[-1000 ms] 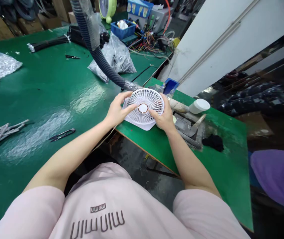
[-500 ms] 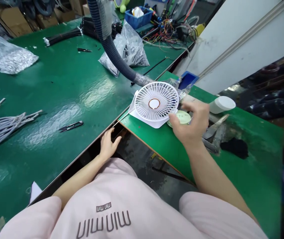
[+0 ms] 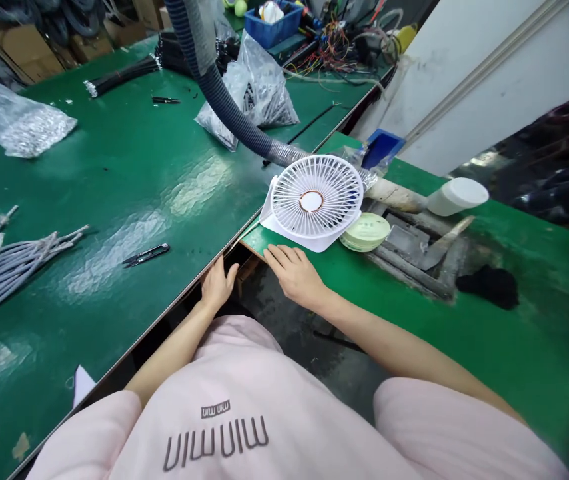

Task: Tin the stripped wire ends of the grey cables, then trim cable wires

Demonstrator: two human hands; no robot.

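A small white fan point(image 3: 315, 202) with a round grille and a copper-ringed hub stands on the corner of the right green table point(image 3: 514, 347), touched by neither hand. My right hand point(image 3: 294, 272) lies flat on that table's near edge just in front of the fan, fingers stretched out and empty. My left hand point(image 3: 218, 285) rests on the edge of the left green table point(image 3: 114, 173), fingers curled over the rim at the gap between the tables, holding nothing. A pale green round disc point(image 3: 367, 231) lies beside the fan's base.
A ribbed dark hose point(image 3: 219, 87) arches down behind the fan. Small black snips point(image 3: 145, 254) and a bundle of grey cables point(image 3: 4, 267) lie on the left table, with plastic bags point(image 3: 259, 93) farther back. A white cylinder point(image 3: 457, 196), metal tools point(image 3: 424, 243) and a black lump point(image 3: 487, 285) sit right of the fan.
Both hands let go of the fan a second ago. My left hand dropped to the left table's edge; my right hand then came down from beside the disc to the right table's edge.
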